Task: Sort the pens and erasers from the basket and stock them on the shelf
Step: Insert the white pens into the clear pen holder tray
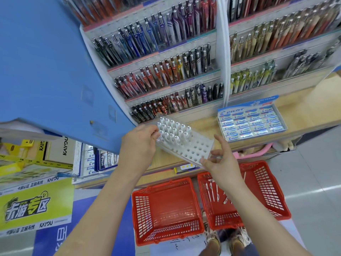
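Note:
A clear plastic pen rack (191, 150) with rows of holes lies tilted on the wooden shelf ledge; its far half holds several white pens (172, 132). My left hand (141, 143) grips the rack's left side by the pens. My right hand (220, 161) pinches the rack's near right corner, index finger raised. On the floor below stand two red baskets: the right basket (267, 191) holds several loose white pens (214, 191), and the left basket (166, 209) shows nothing inside. A blue box of Pilot erasers (251, 123) sits on the ledge to the right.
Tiered racks full of coloured pens (166, 58) rise behind the ledge. A blue panel (46, 61) juts out at the left, with yellow Kayou boxes (36, 154) and Pilot packs below it. My feet (227, 241) stand just behind the baskets on the grey floor.

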